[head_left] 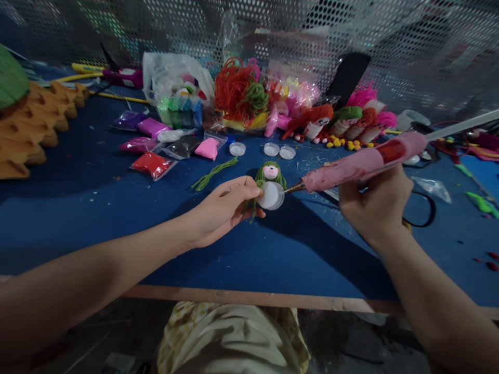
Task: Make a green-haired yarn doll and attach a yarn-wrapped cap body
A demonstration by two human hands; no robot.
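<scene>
Nearest the camera, a patterned cloth [234,332] lies over the person's lap, just below the wooden front edge of the blue counter [117,223]. Both bare forearms reach in over that edge.

The left hand [222,210] holds a small doll [270,182] just above the middle of the counter. Its grip is pinched on the doll's left side, with thumb and fingertips pressed together. The doll has green yarn hair, a pink face and a round white base that faces the camera.

The right hand [374,205] has its grip wrapped tightly around the handle of a pink glue gun [358,162]. The gun lies nearly level, with its metal tip touching the right edge of the doll's white base. A pale glue stick juts from its back end towards the upper right.

Just beyond the doll, a few green yarn strands [214,173] lie on the counter, and three white caps [272,149] sit in a row. To the left of these are coloured packets [153,164].

Farther back stand a plastic bag [175,88] of coloured pots, a tangle of orange and green yarn [237,91] and a row of finished dolls [343,122] lying on their sides. Orange foam shapes [35,124] are stacked at the far left. A perforated screen [390,31] closes the back.
</scene>
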